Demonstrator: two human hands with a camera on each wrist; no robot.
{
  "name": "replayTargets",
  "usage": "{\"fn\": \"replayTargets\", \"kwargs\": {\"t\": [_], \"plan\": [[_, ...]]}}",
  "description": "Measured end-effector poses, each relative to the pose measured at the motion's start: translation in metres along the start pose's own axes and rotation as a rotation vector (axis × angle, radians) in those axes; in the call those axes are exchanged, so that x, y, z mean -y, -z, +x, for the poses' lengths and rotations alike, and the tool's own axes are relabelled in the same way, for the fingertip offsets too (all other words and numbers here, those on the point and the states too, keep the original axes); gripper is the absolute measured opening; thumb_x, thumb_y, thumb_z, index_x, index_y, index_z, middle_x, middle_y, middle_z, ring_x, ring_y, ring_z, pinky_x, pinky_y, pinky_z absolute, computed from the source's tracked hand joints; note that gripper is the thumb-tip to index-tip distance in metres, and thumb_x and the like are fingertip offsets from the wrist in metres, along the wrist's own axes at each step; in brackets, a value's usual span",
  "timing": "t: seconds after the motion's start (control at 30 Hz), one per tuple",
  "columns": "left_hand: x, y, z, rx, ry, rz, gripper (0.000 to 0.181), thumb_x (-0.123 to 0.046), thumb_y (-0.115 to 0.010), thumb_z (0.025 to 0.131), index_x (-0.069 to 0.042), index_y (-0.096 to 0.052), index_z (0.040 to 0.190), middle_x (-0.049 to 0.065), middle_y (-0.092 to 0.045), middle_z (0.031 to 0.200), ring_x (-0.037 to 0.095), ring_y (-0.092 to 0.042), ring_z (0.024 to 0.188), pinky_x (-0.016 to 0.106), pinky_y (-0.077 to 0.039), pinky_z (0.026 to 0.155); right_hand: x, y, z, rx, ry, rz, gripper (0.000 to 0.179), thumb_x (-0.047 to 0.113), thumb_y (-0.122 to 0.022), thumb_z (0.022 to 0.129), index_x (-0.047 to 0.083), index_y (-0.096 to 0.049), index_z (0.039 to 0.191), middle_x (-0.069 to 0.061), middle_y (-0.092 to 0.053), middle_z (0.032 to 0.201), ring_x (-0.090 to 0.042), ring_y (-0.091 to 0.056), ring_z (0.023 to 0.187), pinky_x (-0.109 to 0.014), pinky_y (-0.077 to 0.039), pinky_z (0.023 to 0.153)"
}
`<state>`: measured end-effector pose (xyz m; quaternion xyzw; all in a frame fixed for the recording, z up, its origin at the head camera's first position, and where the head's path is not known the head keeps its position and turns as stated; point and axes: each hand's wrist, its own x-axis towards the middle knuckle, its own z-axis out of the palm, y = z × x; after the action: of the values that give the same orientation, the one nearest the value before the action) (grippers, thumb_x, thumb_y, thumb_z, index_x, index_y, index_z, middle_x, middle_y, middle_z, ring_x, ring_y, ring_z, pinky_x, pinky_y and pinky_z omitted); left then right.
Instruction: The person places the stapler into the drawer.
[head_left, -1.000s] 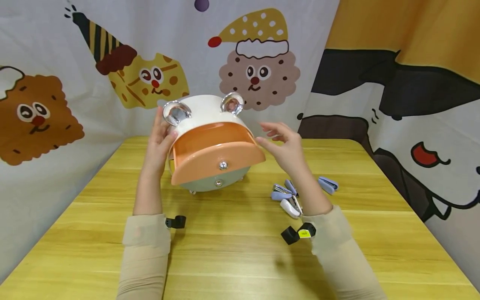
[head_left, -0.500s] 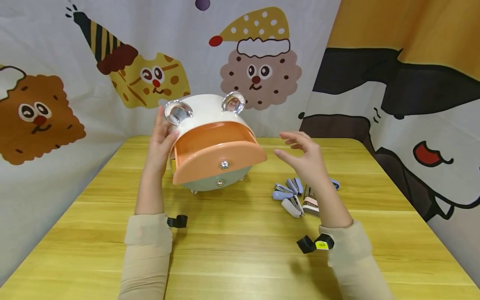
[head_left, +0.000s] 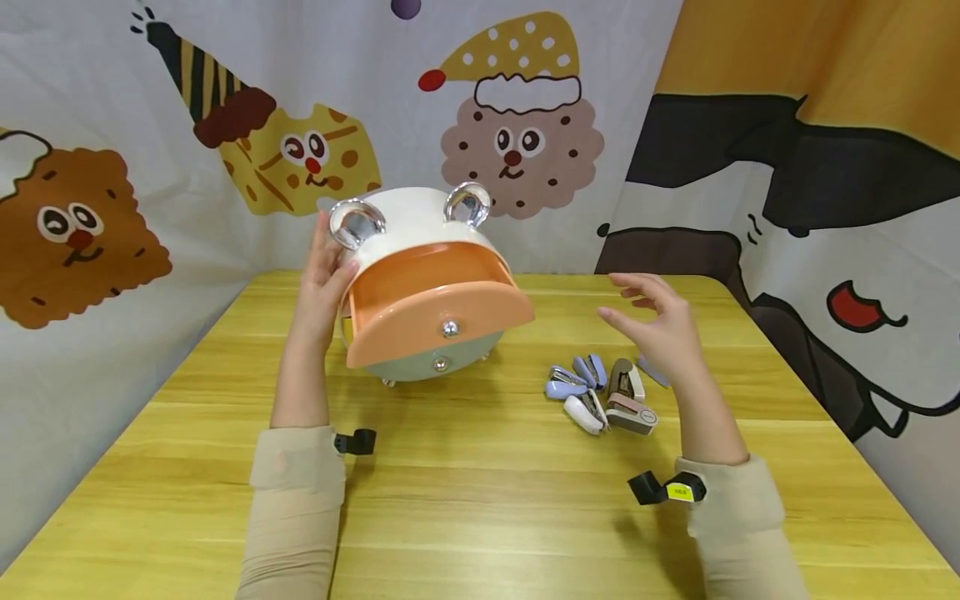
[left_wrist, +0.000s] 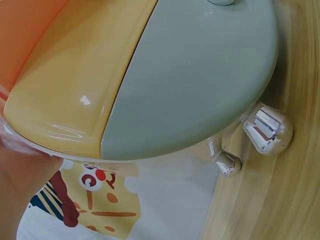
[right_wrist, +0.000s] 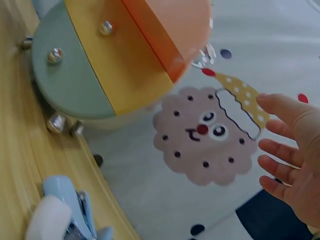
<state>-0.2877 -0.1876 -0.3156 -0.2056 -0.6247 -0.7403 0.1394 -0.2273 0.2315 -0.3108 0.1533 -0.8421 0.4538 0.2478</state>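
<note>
A round storage box with a white top [head_left: 411, 212] and chrome ears stands on little chrome feet. Its upper orange drawer [head_left: 408, 325] is pulled out, and its inside shows nothing. Below come a yellow drawer [left_wrist: 82, 80] and a green drawer [left_wrist: 195, 75], both closed. My left hand [head_left: 318, 287] holds the box's left side, thumb at the front edge. My right hand [head_left: 663, 329] hovers at the right with fingers spread and loosely bent, holding nothing. Near it lie mini staplers: a white stapler [head_left: 583, 414], a blue stapler [head_left: 564, 385] and a brown stapler [head_left: 632, 415] among them.
Several staplers form a loose cluster on the wooden table [head_left: 465, 500], right of the box. One blue stapler [head_left: 654, 372] lies partly behind the right hand. A printed cartoon curtain [head_left: 405, 125] hangs behind the table.
My right hand has moved away from the box's right side, rightward and slightly down, over toward the staplers, uncovering the brown ones. The left hand and the box have stayed put.
</note>
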Motion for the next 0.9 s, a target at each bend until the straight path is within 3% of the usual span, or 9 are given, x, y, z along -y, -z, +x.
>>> {"fn": "replayTargets", "kwargs": {"t": [0.3,0.5,0.73,0.9], "plan": [[0.0,-0.001,0.0,0.004,-0.01,-0.006,0.071,-0.005,-0.047,0.097,-0.034,-0.016,0.154,0.017,-0.033,0.149,0.023,-0.047,0.116,0.024,-0.048,0.089,-0.033,0.022,-0.002,0.05,-0.079,-0.063,0.052,0.013,-0.077,0.082,0.007,-0.058,0.131,-0.009,-0.058,0.121,-0.021,-0.051,0.105,-0.034,-0.04,0.091],[-0.001,-0.001,-0.002,0.0,-0.001,0.006,0.071,-0.006,-0.048,0.097,-0.036,-0.015,0.154,0.017,-0.032,0.149,0.023,-0.046,0.118,0.023,-0.047,0.091,-0.058,0.029,-0.008,0.089,-0.139,-0.071,0.054,0.023,-0.073,0.086,0.008,-0.055,0.135,-0.013,-0.056,0.126,-0.022,-0.049,0.108,-0.03,-0.039,0.09],[0.0,0.0,-0.001,0.006,-0.017,0.003,0.07,-0.005,-0.046,0.098,-0.035,-0.015,0.154,0.016,-0.033,0.149,0.022,-0.047,0.117,0.023,-0.047,0.09,-0.081,0.036,-0.015,0.129,-0.207,-0.052,0.057,0.026,-0.071,0.088,0.007,-0.051,0.137,-0.014,-0.055,0.129,-0.023,-0.048,0.11,-0.041,-0.039,0.093],[-0.001,0.0,-0.001,0.006,-0.017,-0.004,0.071,-0.005,-0.046,0.098,-0.034,-0.015,0.154,0.017,-0.033,0.149,0.022,-0.047,0.117,0.023,-0.048,0.09,-0.097,0.042,-0.022,0.155,-0.246,-0.046,0.059,0.025,-0.07,0.089,0.004,-0.048,0.14,-0.02,-0.052,0.13,-0.028,-0.047,0.112,-0.026,-0.039,0.088]]}}
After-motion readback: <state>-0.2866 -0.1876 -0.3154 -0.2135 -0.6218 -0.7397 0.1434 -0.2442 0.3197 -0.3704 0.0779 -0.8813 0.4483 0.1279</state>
